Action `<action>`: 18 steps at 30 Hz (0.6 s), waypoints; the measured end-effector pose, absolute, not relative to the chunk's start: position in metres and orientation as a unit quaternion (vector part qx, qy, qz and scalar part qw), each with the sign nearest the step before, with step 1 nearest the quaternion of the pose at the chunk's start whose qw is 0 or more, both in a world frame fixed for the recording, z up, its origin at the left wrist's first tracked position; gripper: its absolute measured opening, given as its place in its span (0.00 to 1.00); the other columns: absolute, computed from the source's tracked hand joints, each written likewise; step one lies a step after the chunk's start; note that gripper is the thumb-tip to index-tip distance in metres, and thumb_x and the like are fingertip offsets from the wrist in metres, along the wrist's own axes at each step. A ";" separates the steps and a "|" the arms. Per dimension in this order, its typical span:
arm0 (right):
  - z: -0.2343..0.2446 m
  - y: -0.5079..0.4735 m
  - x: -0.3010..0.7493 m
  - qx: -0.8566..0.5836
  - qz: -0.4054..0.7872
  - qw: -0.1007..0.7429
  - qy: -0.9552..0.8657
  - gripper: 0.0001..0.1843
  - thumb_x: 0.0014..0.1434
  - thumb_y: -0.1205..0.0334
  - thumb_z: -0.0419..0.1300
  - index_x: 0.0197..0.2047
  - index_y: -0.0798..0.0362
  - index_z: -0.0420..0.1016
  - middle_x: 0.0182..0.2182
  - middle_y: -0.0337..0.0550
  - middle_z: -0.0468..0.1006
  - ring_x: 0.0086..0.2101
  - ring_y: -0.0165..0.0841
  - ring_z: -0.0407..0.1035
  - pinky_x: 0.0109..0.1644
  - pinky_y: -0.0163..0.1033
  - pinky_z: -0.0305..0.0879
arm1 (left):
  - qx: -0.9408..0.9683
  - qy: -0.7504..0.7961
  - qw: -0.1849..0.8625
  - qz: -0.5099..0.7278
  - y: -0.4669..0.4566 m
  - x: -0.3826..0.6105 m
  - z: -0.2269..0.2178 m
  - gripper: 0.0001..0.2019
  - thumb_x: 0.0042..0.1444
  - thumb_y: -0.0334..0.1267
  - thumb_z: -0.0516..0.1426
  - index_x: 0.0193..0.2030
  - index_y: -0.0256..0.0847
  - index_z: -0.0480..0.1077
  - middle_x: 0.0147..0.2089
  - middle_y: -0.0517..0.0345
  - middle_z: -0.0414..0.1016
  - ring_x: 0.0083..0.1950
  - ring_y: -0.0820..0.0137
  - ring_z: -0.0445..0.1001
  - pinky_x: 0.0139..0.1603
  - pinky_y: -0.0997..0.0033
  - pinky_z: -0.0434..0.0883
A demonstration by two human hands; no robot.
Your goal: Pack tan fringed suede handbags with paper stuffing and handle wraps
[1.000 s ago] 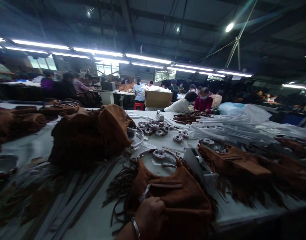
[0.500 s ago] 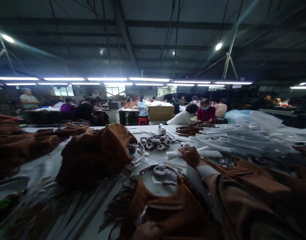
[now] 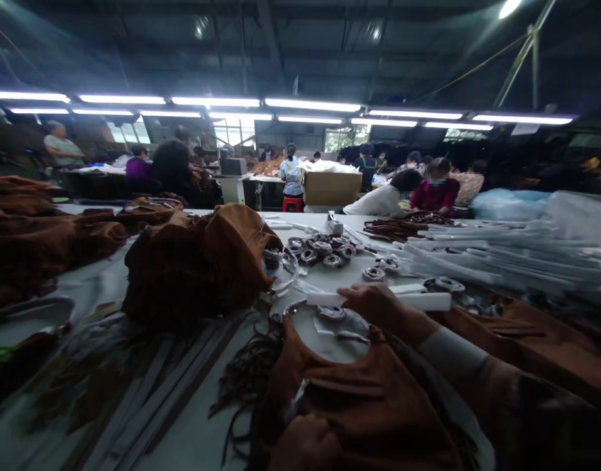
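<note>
A brown suede bag [image 3: 359,405] with fringe lies on the table in front of me. My left hand [image 3: 305,445] rests closed on its near edge at the bottom of the view; what it grips is hidden. My right hand [image 3: 378,306] reaches over the bag and holds a long white flat sleeve [image 3: 422,301] crosswise above the bag's ring handle [image 3: 334,314].
A heap of brown suede bags [image 3: 197,261] lies at the left, more at the far left and right. Coiled straps [image 3: 324,250] sit mid-table, a stack of white sleeves [image 3: 501,261] at right. Several people work at tables and a cardboard box [image 3: 332,188] beyond.
My right hand came into view from the right, reached the white sleeves and now holds one drawn nearer over the bag. My left hand stayed on the bag. The camera tilted up, then down.
</note>
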State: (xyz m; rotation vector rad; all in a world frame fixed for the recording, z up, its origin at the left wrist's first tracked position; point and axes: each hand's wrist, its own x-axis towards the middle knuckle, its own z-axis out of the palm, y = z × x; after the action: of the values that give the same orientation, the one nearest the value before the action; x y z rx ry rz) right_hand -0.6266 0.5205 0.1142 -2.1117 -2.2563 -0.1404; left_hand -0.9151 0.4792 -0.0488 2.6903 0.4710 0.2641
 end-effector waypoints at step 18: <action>0.025 0.418 -0.724 -0.556 0.432 0.089 -0.705 0.13 0.58 0.66 0.55 0.39 0.56 0.80 0.29 0.38 0.78 0.27 0.27 0.64 0.31 0.32 0.57 | 0.958 0.212 0.096 0.166 0.430 -0.922 0.006 0.06 0.65 0.35 0.55 0.39 0.42 0.73 0.46 0.51 0.72 0.49 0.60 0.67 0.48 0.59 0.68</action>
State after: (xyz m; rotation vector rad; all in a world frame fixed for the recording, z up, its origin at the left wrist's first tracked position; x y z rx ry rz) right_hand -0.7236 0.4177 0.0254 -1.6549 -2.0958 1.2836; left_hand -0.9215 0.4298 0.0056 2.8387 0.6286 0.4913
